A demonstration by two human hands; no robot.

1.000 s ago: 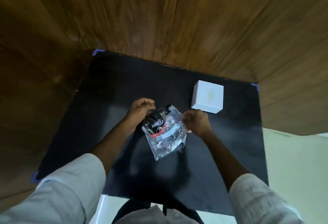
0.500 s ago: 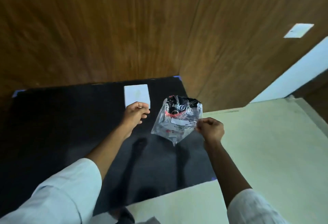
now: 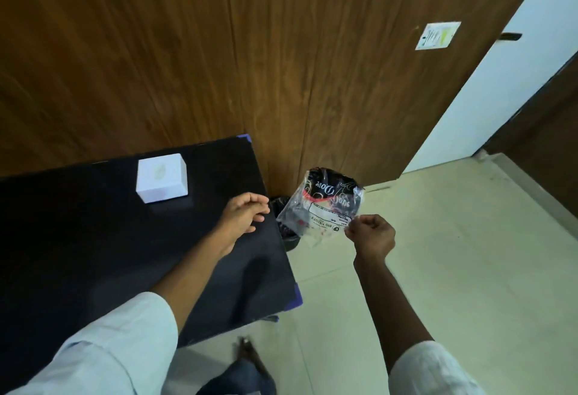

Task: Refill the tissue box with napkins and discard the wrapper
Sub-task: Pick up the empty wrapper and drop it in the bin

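My right hand (image 3: 371,233) pinches a corner of the clear plastic wrapper (image 3: 319,207), which has black and red print and hangs in the air past the table's right edge. Below the wrapper a small black-lined bin (image 3: 285,216) stands on the floor against the wall, partly hidden by the wrapper and the table. The white tissue box (image 3: 161,181) sits on the black table (image 3: 93,254) at its far side. My left hand (image 3: 244,215) hovers over the table's right edge with loosely curled fingers, holding nothing.
A wooden panelled wall (image 3: 219,50) runs behind the table and bin. Pale floor tiles (image 3: 469,269) spread to the right. A white door frame (image 3: 500,81) and a small wall plate (image 3: 438,35) are at the upper right. My foot (image 3: 250,354) shows below the table.
My view has swung to the right. My right hand has carried the wrapper off the table to above the bin. My left hand let go of the wrapper and stayed over the table.
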